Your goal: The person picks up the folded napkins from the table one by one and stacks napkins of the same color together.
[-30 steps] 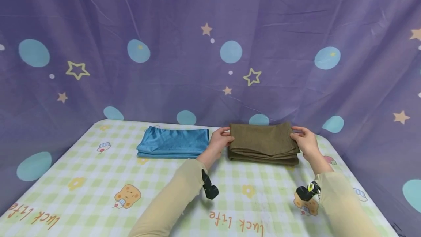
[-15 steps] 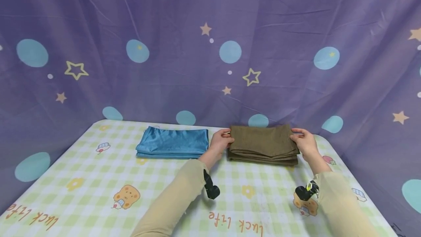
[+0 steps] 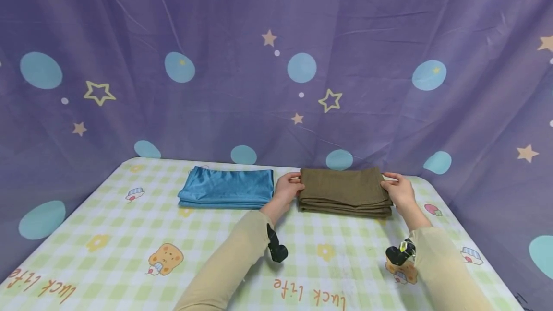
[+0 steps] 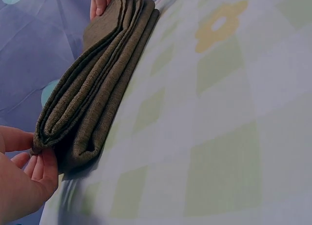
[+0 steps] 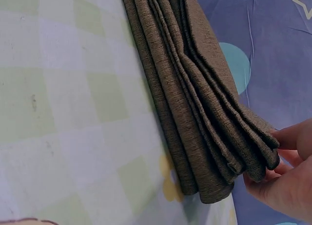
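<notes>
A folded brown cloth (image 3: 341, 187) lies in several layers at the back right of the table. My left hand (image 3: 286, 193) pinches the left edge of its upper layers between thumb and fingers. At the opposite end my right hand (image 3: 400, 192) pinches the right edge. In the left wrist view the thumb and fingers of the left hand (image 4: 24, 173) close on the fold's corner, above the lower layers. The right wrist view has the right hand (image 5: 285, 171) on the other end of the brown cloth (image 5: 190, 98), its layers fanned slightly.
A folded blue satin-like cloth (image 3: 229, 187) lies left of the brown one, close to my left hand. Both sit on a green-and-white checked tablecloth (image 3: 242, 272). Behind the table hangs a purple curtain (image 3: 233, 85) with stars and blue ovals.
Both hands have lowered slightly, and the upper layers of the brown cloth have come down nearer the lower ones. The blue cloth stays where it was.
</notes>
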{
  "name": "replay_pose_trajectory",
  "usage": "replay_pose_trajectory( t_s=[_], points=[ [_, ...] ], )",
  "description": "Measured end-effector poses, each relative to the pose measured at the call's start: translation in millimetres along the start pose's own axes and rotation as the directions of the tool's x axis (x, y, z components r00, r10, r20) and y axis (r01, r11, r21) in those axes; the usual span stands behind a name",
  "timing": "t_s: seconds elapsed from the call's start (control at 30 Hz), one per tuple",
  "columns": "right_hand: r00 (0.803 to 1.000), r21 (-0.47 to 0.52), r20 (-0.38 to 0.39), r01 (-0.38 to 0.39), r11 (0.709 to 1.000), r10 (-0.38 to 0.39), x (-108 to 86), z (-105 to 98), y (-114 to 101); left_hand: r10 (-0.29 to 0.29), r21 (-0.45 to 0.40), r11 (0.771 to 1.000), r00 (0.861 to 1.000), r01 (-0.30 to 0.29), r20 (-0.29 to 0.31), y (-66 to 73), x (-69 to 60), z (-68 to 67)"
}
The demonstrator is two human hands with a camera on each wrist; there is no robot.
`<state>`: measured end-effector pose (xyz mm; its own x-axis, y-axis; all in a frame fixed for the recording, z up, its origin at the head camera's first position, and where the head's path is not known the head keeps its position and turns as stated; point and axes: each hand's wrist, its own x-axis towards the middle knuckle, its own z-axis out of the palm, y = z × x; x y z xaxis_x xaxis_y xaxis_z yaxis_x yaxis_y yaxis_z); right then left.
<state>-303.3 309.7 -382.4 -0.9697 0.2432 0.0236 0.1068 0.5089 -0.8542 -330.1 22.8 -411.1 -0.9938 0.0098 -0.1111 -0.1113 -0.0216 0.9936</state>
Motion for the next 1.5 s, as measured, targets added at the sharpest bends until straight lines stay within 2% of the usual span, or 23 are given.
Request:
replay_pose_trajectory(
  t_s=[0.5, 0.67, 0.9, 1.13, 1.43, 1.5],
  points=[
    [0.999, -0.029, -0.017, -0.03, 0.999, 0.03, 3.0, 7.8, 14.8, 0.002, -0.009, 1.0, 0.999, -0.003, -0.044, -9.2, 2.1, 0.3],
    [0.999, -0.05, -0.03, -0.018, 0.999, 0.017, 5.8, 11.0, 20.0, 0.011, -0.003, 1.0, 0.999, -0.011, -0.047, -10.5, 2.8, -0.4],
    [0.999, -0.042, -0.038, -0.01, 0.999, 0.008, 7.7, 13.1, 26.0, 0.02, 0.026, 0.999, 0.999, -0.019, -0.046, -13.8, 3.8, -0.6],
    [0.997, -0.053, -0.065, -0.035, 0.998, 0.031, 9.7, 16.0, 33.2, 0.014, 0.063, 0.998, 0.999, -0.011, -0.041, -14.6, 3.4, 0.1],
    [0.996, -0.041, -0.08, -0.052, 0.998, 0.048, 8.9, 19.9, 35.2, 0.018, 0.072, 0.997, 1.0, -0.017, -0.012, -12.3, 0.2, -1.7],
    [0.995, -0.044, -0.088, -0.055, 0.998, 0.051, 8.4, 20.3, 35.2, 0.047, 0.091, 0.995, 0.999, -0.047, -0.007, -14.7, 1.3, -2.7]
  ],
)
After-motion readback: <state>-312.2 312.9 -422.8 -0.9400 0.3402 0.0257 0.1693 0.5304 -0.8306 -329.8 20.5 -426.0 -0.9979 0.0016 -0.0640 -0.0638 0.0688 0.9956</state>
